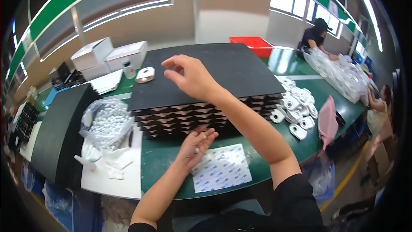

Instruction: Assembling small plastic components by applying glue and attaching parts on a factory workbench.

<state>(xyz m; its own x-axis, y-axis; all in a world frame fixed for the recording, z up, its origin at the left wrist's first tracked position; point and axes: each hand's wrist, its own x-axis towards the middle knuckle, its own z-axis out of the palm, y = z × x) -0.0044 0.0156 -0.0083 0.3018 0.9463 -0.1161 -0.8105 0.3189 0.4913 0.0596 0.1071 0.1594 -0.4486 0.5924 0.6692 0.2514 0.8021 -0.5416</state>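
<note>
My right hand (189, 76) hovers over a flat black sheet (214, 66) on top of a stack of black trays (180, 122). Its thumb and fingers are apart, with nothing visible between them. Left of those fingers, a white rounded plastic part (145, 74) sits on the sheet's edge. My left hand (196, 146) is palm up in front of the stack, its fingers partly curled. It holds a small white round piece (196, 151) against the palm. Just right of that wrist lies a white sheet with blue print (222, 169).
A clear bag of white balls (109, 122) stands left, beside black panels (64, 124). White plastic parts (296, 107) are heaped right, near a pink pouch (328, 122). A red bin (253, 46) and white boxes (109, 53) are behind. A co-worker (315, 36) handles clear bags.
</note>
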